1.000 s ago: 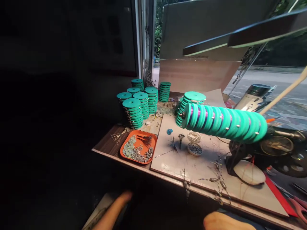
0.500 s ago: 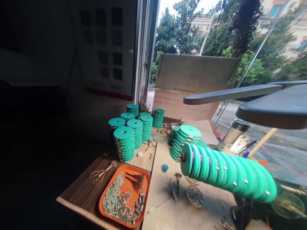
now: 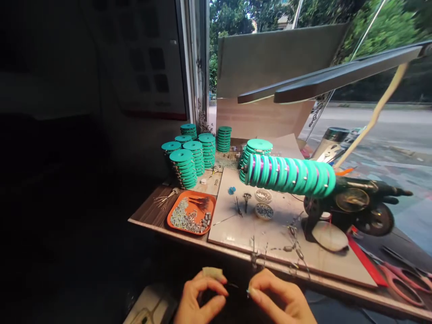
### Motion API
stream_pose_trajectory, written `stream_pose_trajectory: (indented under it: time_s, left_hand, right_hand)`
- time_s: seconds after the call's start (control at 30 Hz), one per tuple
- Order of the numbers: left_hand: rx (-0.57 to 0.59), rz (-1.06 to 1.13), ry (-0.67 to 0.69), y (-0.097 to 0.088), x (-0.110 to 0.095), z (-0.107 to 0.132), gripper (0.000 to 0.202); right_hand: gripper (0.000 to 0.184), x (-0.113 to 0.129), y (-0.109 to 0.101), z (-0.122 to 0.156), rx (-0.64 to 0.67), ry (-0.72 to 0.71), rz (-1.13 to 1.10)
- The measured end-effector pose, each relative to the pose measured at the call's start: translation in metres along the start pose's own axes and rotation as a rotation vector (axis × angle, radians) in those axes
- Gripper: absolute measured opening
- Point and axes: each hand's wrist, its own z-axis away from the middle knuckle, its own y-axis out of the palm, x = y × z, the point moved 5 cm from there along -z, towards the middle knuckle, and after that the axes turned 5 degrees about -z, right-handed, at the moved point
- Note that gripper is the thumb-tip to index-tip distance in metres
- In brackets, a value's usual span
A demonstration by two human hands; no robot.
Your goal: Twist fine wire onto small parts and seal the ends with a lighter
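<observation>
Below the table's front edge, my left hand [image 3: 202, 299] is closed, its fingertips pinched together. A pale wrap [image 3: 212, 272] covers one of its fingers, and a thin dark strand [image 3: 232, 285] shows just beyond the fingertips; whether the hand holds it is unclear. To the right, my right hand [image 3: 280, 297] pinches a small pale-blue piece [image 3: 249, 293] between thumb and forefinger. The hands are a little apart. Above them on the board lie thin wires with small metal weights [image 3: 288, 248], and a bundle of wires [image 3: 254, 256] hangs at the edge.
A black hand-cranked machine [image 3: 353, 198] carries a row of green foam discs [image 3: 290, 174]. An orange tray [image 3: 170, 220] holds small metal parts. Stacks of green spools [image 3: 184, 168] stand behind it. Two small bowls [image 3: 263, 210] sit mid-board; scissors [image 3: 401, 281] lie at right.
The view has tilted down and drawn back, so the table sits higher and smaller. Both my hands have come into sight at the bottom; neither showed before.
</observation>
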Motion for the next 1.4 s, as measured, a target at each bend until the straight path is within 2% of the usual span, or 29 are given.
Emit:
stream_pose_trajectory:
  time_s: [0.03,0.1,0.23,0.37,0.57,0.67,0.77,1.13,1.33,1.4]
  left_hand:
    - [0.045,0.077,0.058,0.011,-0.013,0.005,0.011]
    - [0.019,0.257,0.088,0.027,-0.029,0.009,0.016]
    - [-0.021,0.475,0.047,0.047,-0.038,0.005,0.013]
    - [-0.078,0.496,-0.016,0.044,-0.041,0.006,0.015]
    - [-0.033,0.323,0.047,0.040,-0.042,0.008,0.008]
    - [-0.009,0.430,0.006,0.044,-0.036,0.008,0.010]
    - [0.006,0.516,-0.029,0.048,-0.033,0.008,0.011]
    - [-0.086,0.532,-0.105,0.049,-0.030,0.008,0.017]
    - [-0.081,0.710,-0.341,0.069,-0.017,0.012,0.025]
    - [-0.082,0.729,-0.378,0.073,-0.015,0.013,0.026]
  right_hand:
    - [0.028,0.000,0.004,0.002,0.010,0.033,-0.041]
    - [0.028,-0.002,0.010,0.006,0.039,0.100,-0.119]
    - [0.034,-0.009,0.013,0.011,0.018,0.174,-0.219]
    - [0.033,-0.010,0.013,0.011,0.049,0.168,-0.151]
    - [0.031,-0.004,0.010,0.012,0.082,0.155,-0.033]
    - [0.027,-0.005,0.010,0.013,0.099,0.150,-0.021]
    - [0.022,-0.005,0.008,0.014,0.110,0.119,0.016]
    - [0.013,0.008,0.005,0.016,0.081,-0.029,0.209]
    - [0.016,0.020,0.005,0.017,-0.006,-0.240,0.401]
    - [0.015,0.019,0.005,0.017,-0.023,-0.271,0.461]
